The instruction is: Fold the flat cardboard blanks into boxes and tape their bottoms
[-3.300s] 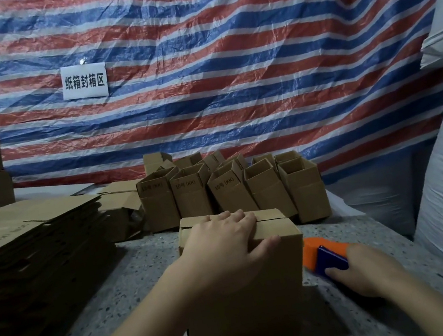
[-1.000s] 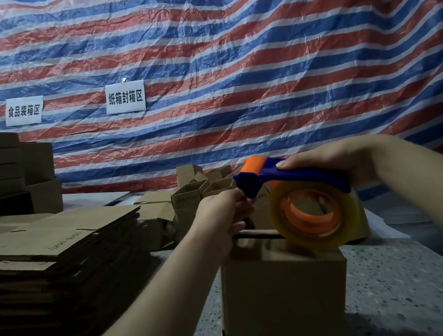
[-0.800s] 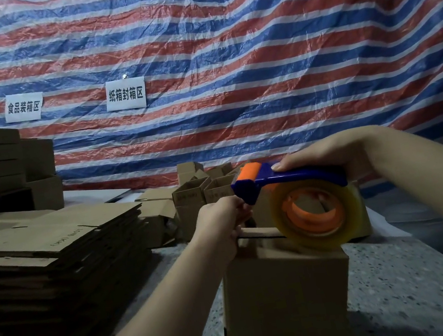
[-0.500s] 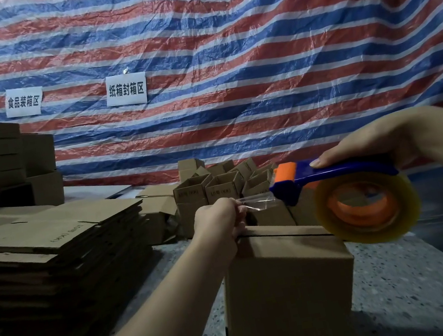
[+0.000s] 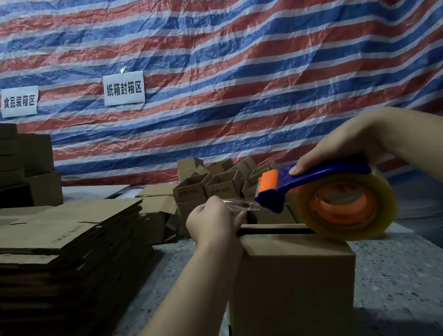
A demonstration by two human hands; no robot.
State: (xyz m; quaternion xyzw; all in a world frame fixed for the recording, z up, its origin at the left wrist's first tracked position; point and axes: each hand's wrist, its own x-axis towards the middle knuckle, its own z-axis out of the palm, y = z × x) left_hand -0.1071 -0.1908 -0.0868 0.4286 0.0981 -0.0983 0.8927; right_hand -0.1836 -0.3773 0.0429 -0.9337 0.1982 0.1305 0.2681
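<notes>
Left hand (image 5: 212,222) is pinching the tape end (image 5: 240,205) above the box (image 5: 291,283) seam's far end; right hand (image 5: 340,144) is gripping the dispenser (image 5: 314,181).

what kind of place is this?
Likely a makeshift carton-packing area in a warehouse: a stack of flat blanks, a cluster of folded boxes, paper zone signs on a striped tarp wall, and a tape dispenser in the right hand.

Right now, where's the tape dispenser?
Head view, right of centre: the right hand holds the tape dispenser just above the box, while the left hand pinches its pulled-out tape end.
</notes>
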